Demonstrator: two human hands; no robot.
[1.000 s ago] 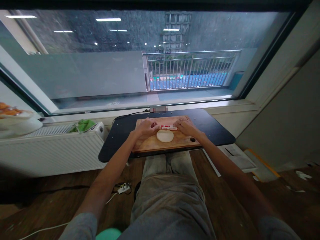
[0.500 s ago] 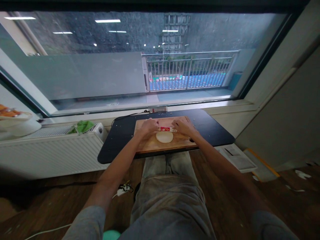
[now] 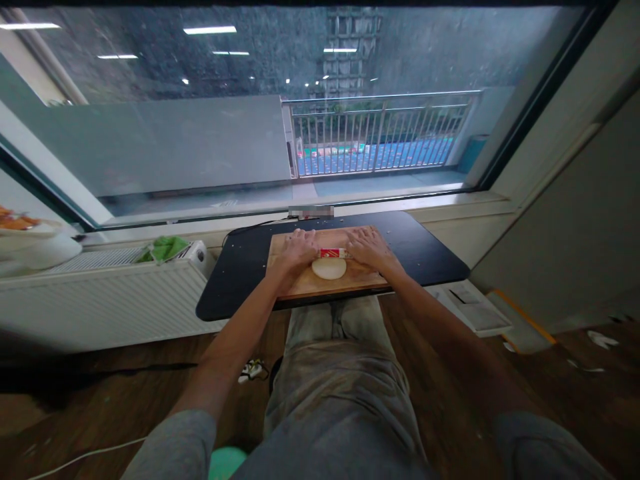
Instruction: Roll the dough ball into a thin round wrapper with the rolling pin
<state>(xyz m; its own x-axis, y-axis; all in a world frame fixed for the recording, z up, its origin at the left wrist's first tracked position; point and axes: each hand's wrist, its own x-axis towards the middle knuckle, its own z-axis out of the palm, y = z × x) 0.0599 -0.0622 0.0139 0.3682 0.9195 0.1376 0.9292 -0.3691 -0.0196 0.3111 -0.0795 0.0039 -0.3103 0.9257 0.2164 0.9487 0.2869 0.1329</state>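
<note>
A flat round of pale dough (image 3: 329, 269) lies on a wooden board (image 3: 305, 285) that rests on a small black table (image 3: 240, 280). Across the far edge of the dough lies a roller with a red and white label (image 3: 333, 253). My left hand (image 3: 296, 251) presses flat on the roller's left end. My right hand (image 3: 367, 249) presses flat on its right end. Both hands have the fingers stretched forward over the board.
A white radiator (image 3: 100, 300) stands left of the table with a green cloth (image 3: 163, 249) on top. A white bowl (image 3: 35, 250) sits at the far left. A cable and a plug (image 3: 250, 370) lie on the wooden floor. Papers (image 3: 470, 307) lie at the right.
Both hands and the roller have moved a little away from me over the dough. The view has tilted slightly down.
</note>
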